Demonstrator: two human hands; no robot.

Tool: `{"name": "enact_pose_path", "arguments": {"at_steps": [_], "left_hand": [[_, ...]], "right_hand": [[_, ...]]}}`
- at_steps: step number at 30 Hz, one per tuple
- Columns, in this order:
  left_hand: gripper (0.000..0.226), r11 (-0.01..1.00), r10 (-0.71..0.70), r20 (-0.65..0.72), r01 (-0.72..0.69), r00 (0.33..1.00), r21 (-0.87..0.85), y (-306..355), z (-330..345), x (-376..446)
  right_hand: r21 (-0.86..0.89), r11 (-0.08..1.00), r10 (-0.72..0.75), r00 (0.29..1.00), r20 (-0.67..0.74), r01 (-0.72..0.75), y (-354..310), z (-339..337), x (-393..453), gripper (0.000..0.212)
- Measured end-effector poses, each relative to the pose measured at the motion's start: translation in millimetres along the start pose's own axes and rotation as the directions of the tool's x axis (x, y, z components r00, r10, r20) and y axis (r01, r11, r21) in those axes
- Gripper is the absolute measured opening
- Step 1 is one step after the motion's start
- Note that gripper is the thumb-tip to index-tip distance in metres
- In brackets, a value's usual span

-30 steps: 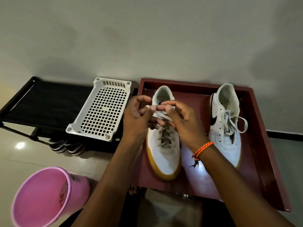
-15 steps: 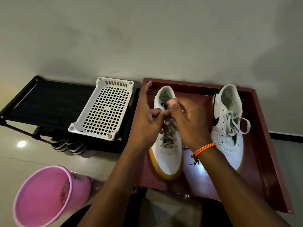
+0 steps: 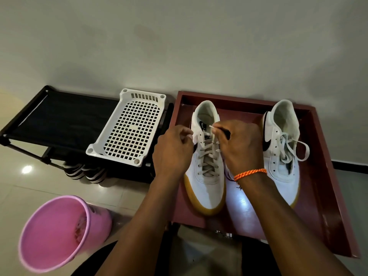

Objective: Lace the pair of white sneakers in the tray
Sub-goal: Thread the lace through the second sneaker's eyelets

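Note:
Two white sneakers with tan soles stand side by side in a dark red tray (image 3: 336, 196), toes toward me. The left sneaker (image 3: 207, 188) has a grey lace (image 3: 208, 156) crossed through its eyelets. My left hand (image 3: 172, 150) is curled at the shoe's left side and pinches one lace end. My right hand (image 3: 242, 144), with an orange cord on the wrist, pinches the other lace end above the tongue. The right sneaker (image 3: 282, 172) is laced, with loose loops lying over its right side.
A white perforated plastic basket (image 3: 129, 126) leans on a black shoe rack (image 3: 59, 120) left of the tray, with striped shoes (image 3: 85, 172) under it. A pink bucket (image 3: 59, 234) stands on the tiled floor at lower left. A grey wall rises behind.
My hands were close together over the left sneaker's tongue; now they have drawn apart, left hand to the shoe's left side, right hand to its right, each with a lace end.

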State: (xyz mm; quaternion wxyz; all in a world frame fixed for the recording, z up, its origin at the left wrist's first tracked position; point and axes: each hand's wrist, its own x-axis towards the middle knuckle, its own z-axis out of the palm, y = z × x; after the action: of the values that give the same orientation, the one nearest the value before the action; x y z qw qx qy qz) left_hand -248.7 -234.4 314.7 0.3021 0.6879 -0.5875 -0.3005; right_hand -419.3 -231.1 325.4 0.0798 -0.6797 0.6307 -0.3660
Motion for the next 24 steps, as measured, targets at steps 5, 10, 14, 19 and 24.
{"name": "enact_pose_path", "arguments": {"at_steps": [5,10,14,19,24], "left_hand": [[0.015,0.997,-0.041,-0.006,0.042,0.999,0.068,1.0,0.5,-0.5],[0.016,0.996,-0.059,0.017,0.057,0.998,0.075,0.0,1.0,-0.7],[0.018,0.997,-0.052,0.037,0.049,0.998,0.067,-0.2,2.1,-0.4],[0.016,0.998,-0.021,0.028,0.019,0.999,0.061,0.3,3.4,-0.6],[0.016,0.998,-0.015,0.034,0.013,0.999,0.064,-1.1,2.6,0.9]], "right_hand": [[-0.274,0.960,-0.051,0.998,0.039,0.060,-11.4,5.3,-6.0,0.010],[-0.358,0.932,-0.013,0.990,0.138,0.063,-18.1,9.1,-9.3,0.010],[-0.228,0.972,0.087,0.983,0.160,-0.049,-14.0,16.5,-9.7,0.011],[-0.102,0.965,0.255,0.955,0.153,-0.242,-11.1,24.7,-9.9,0.015],[-0.057,0.965,0.263,0.948,0.179,-0.257,-12.0,28.2,-12.3,0.015]]}}
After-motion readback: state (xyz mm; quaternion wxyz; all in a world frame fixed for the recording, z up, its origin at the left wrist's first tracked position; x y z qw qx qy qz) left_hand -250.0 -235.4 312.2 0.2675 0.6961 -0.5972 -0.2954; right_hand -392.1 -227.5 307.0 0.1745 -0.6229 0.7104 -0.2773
